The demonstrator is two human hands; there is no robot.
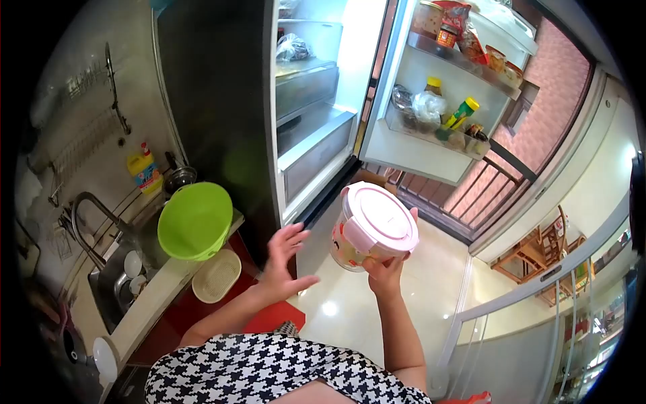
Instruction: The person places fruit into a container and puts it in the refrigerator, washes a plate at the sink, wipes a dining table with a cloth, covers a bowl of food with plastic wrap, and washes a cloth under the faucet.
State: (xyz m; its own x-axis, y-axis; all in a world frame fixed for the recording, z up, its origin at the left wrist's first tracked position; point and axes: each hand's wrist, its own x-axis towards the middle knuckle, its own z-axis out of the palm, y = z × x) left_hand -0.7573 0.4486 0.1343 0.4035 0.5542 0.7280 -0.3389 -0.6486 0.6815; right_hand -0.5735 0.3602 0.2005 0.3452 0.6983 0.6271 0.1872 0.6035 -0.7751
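Observation:
My right hand (385, 275) grips a round clear food storage container (342, 248) with a pink clip-on lid (383, 217), held up in front of me and slightly tilted. Something coloured shows through or on its wall; I cannot tell whether it is print or contents. To the left of the container, my left hand (284, 264) is in the air, fingers spread, holding nothing and apart from the container. Beyond both hands the fridge (316, 135) stands open, with drawers and a bagged item on a shelf. Its door (417, 151) is swung out to the right.
Jars, bottles and bags fill the door racks (464, 64). On the left, a green basin (195, 222) sits at the counter edge by the sink (101, 283), which holds dishes. A cream basket (217, 276) is below it. A railing (464, 192) runs behind the door.

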